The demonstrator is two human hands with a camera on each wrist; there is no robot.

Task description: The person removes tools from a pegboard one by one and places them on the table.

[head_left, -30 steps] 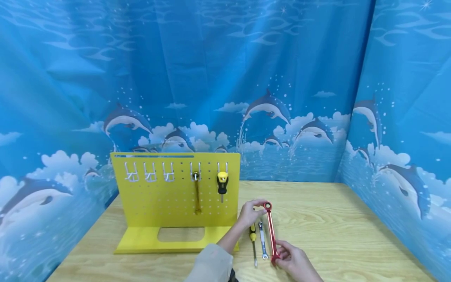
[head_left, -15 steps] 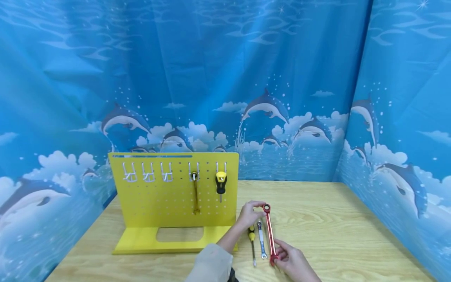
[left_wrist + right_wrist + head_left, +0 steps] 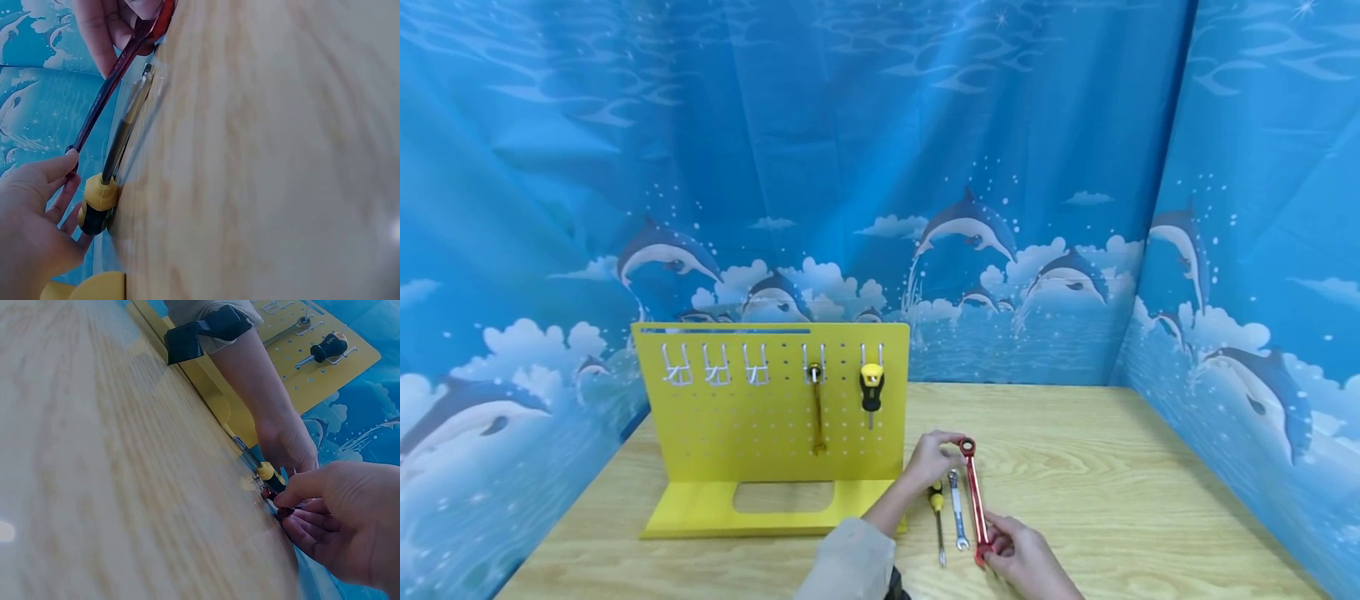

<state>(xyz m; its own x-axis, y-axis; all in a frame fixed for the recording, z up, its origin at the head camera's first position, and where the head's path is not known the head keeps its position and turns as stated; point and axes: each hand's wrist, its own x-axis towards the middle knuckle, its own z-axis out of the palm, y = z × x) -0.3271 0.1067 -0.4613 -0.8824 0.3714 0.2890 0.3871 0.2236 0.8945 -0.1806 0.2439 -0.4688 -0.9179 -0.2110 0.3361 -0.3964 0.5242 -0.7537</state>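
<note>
A red wrench point(image 3: 976, 500) is held at both ends, slanting over the table. My left hand point(image 3: 931, 458) pinches its ring end, the far one, between thumb and fingers. At the near, open-jaw end, my right hand point(image 3: 1024, 552) grips it with thumb and fingertips; in the right wrist view the right hand point(image 3: 350, 519) hides most of the wrench. Just left of it lies a small silver wrench point(image 3: 958, 512). Beside that is a screwdriver point(image 3: 937, 508) with a yellow and black handle, partly behind my left hand in the head view.
A yellow pegboard point(image 3: 737, 433) stands on the wooden table point(image 3: 1112, 483) at left. From its hooks hang a brownish wrench point(image 3: 818, 417) and a stubby screwdriver point(image 3: 872, 387). Further left on the board are several bare hooks point(image 3: 717, 367). A dolphin-print curtain point(image 3: 1037, 167) surrounds the table.
The ring end of the red wrench has dropped slightly with my left hand. Both hands keep their hold, and the other tools stay where they were.
</note>
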